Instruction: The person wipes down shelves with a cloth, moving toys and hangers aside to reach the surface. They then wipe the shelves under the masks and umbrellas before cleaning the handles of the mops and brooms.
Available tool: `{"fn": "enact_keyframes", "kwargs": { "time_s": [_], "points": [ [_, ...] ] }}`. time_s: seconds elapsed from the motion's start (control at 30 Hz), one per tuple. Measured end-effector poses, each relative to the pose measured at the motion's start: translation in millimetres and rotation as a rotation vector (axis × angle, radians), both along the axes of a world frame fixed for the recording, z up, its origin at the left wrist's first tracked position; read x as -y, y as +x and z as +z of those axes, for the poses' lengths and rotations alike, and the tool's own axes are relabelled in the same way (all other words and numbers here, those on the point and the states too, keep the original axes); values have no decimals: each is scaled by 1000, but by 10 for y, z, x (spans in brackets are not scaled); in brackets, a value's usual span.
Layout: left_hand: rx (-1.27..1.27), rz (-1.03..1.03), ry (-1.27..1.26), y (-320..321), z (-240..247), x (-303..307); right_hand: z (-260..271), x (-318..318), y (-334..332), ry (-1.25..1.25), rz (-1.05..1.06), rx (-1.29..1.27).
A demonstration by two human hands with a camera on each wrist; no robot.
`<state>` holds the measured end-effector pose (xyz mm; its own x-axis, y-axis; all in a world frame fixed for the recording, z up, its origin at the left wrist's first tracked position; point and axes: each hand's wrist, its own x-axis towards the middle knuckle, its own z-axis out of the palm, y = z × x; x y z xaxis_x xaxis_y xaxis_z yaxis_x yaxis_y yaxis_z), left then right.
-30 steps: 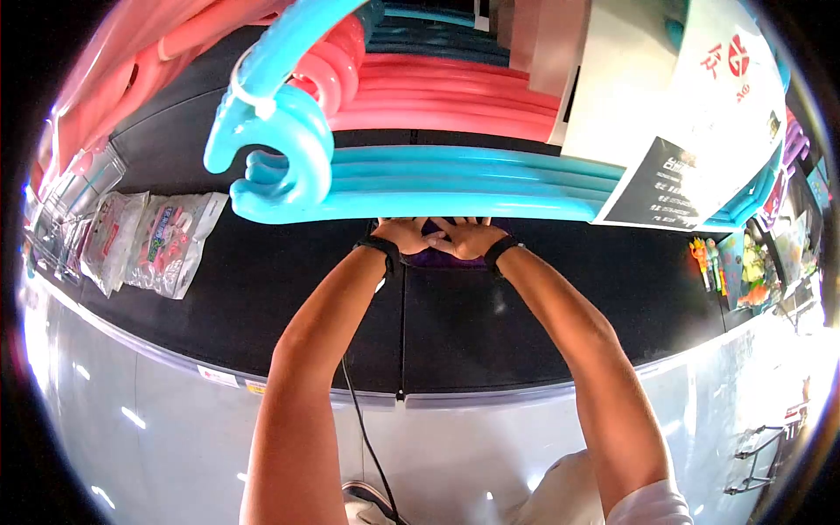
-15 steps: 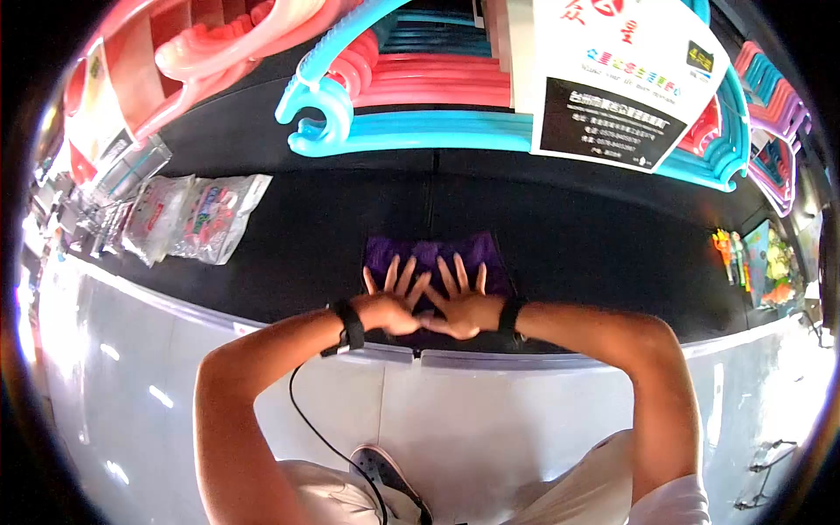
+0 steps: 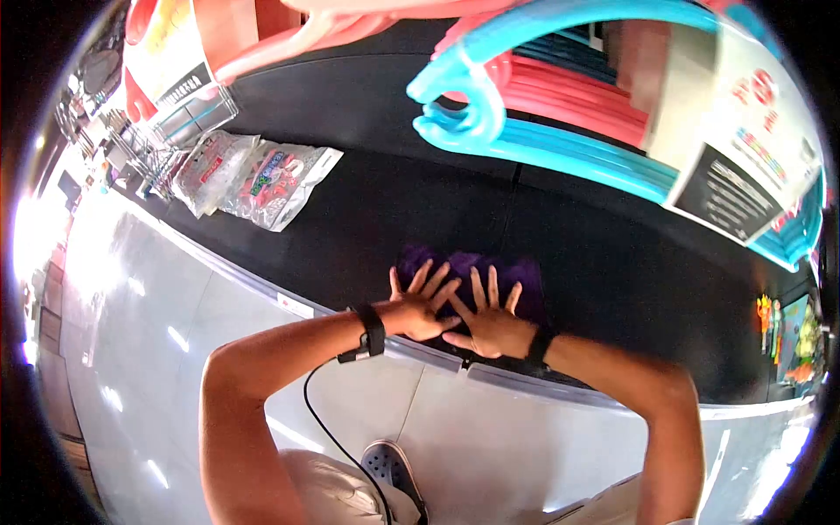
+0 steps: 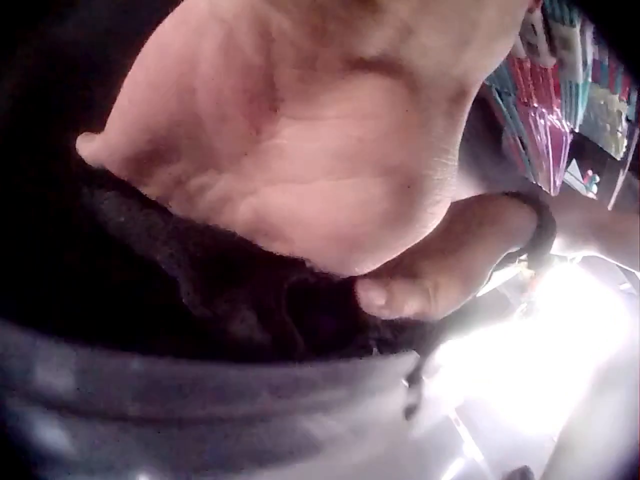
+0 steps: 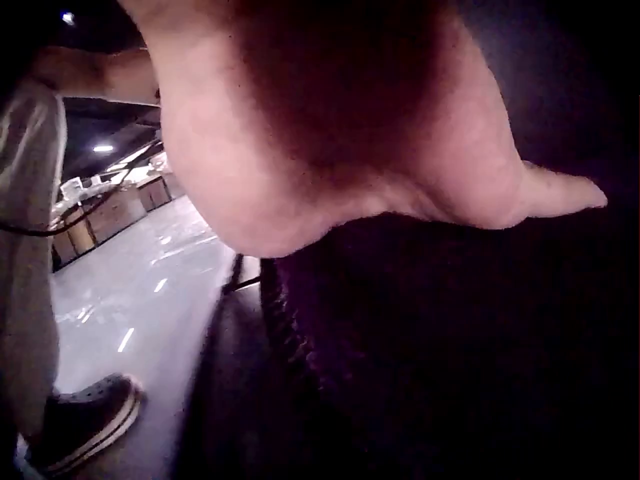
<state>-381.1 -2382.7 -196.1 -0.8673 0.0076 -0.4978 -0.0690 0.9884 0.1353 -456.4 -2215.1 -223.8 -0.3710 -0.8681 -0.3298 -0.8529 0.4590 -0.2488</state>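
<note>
Cloth (image 3: 462,263) (purple), beneath spread fingers (image 3: 493,286); beyond them too

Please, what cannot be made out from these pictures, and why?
Purple cloth, head view: partly hidden under the left hand and right hand.
Its outline, right wrist view: mostly lost in darkness.
White card, head view: small print blurred.
Pink hangers, head view: cut off by the top edge.
Shelf label, head view: too small.
</note>
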Motion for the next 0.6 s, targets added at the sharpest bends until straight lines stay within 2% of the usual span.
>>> {"fn": "enact_keyframes", "kwargs": {
  "time_s": [0.07, 0.27, 0.33, 0.43, 0.6],
  "points": [
    [41, 18, -45, -245, -24, 278, 77, 319, -205, 42, -27, 55],
    [-26, -16, -45, -1099, -9, 1068, 96, 1101, -1004, 122, -130, -5],
    [-129, 31, 20, -1326, -29, 1279, 71, 1326, -1262, 111, -184, -45],
    [-143, 67, 4, -1600, 1, 1455, 87, 1578, -1588, 100, -195, -100],
    [-234, 97, 16, -1630, -67, 1543, 51, 1688, -1604, 59, -273, -93]
  ]
}}
